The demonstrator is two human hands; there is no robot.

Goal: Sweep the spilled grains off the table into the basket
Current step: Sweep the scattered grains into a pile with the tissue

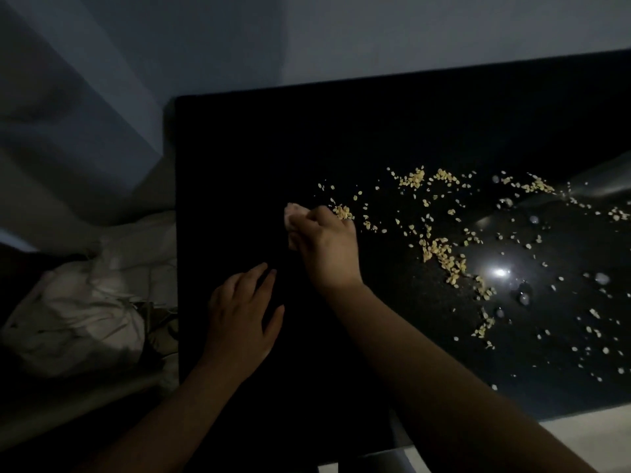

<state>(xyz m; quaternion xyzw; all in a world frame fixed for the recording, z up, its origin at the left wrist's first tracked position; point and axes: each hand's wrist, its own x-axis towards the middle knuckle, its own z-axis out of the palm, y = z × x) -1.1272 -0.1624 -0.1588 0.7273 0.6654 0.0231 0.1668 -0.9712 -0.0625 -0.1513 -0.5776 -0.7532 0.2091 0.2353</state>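
Pale yellow grains [440,254] lie scattered over the right half of a glossy black table [239,165], in small clumps and loose singles. My right hand [327,247] rests on the table's middle, fingers curled around a small pale wad [293,220], perhaps cloth or tissue, with a little clump of grains [342,212] touching its knuckles. Flat on the table to the near left lies my left hand [242,322], fingers spread and empty. No basket shows in the dim view.
Crumpled white fabric or a bag [78,312] lies below the table's left edge. A bright light reflection [500,272] and a few water-like drops [524,298] sit among the grains at right. A pale wall runs behind the table.
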